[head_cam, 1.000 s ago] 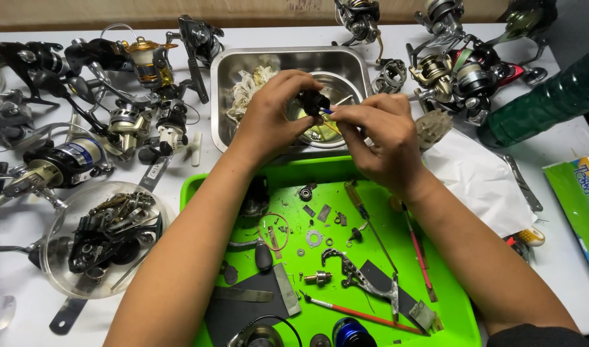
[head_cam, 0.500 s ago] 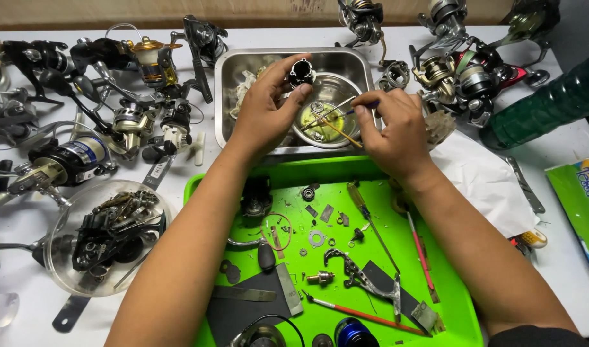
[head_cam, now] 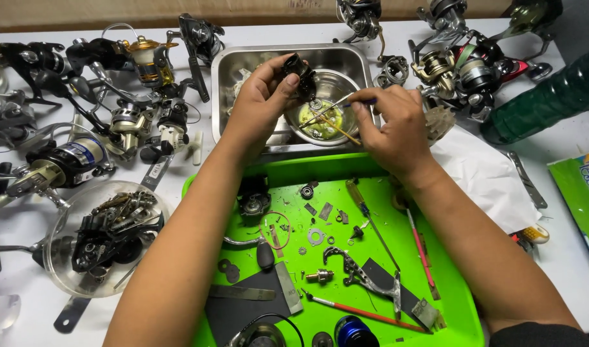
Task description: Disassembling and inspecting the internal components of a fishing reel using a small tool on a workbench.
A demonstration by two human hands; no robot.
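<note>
My left hand (head_cam: 259, 103) grips a small black reel part (head_cam: 299, 76) above the steel tray (head_cam: 225, 71). My right hand (head_cam: 394, 122) pinches a thin brush (head_cam: 330, 109) whose tip reaches into the small steel bowl (head_cam: 336, 80) holding yellowish liquid. The bowl sits inside the steel tray. Both forearms cross over the green tray (head_cam: 448, 289), which carries several small gears, washers, a crank handle (head_cam: 362, 273), a screwdriver (head_cam: 362, 205) and red-handled brushes.
Several fishing reels (head_cam: 140, 61) crowd the white table at the left and the back right (head_cam: 461, 64). A clear bowl (head_cam: 57, 257) of dark reel parts stands at the left. A green bottle (head_cam: 545, 96), white paper (head_cam: 481, 173) and a green packet (head_cam: 580, 186) lie at the right.
Both hands moved away from over the green tray to over the steel tray. My left hand lifted the black part higher; my right hand now dips the brush into the bowl.
</note>
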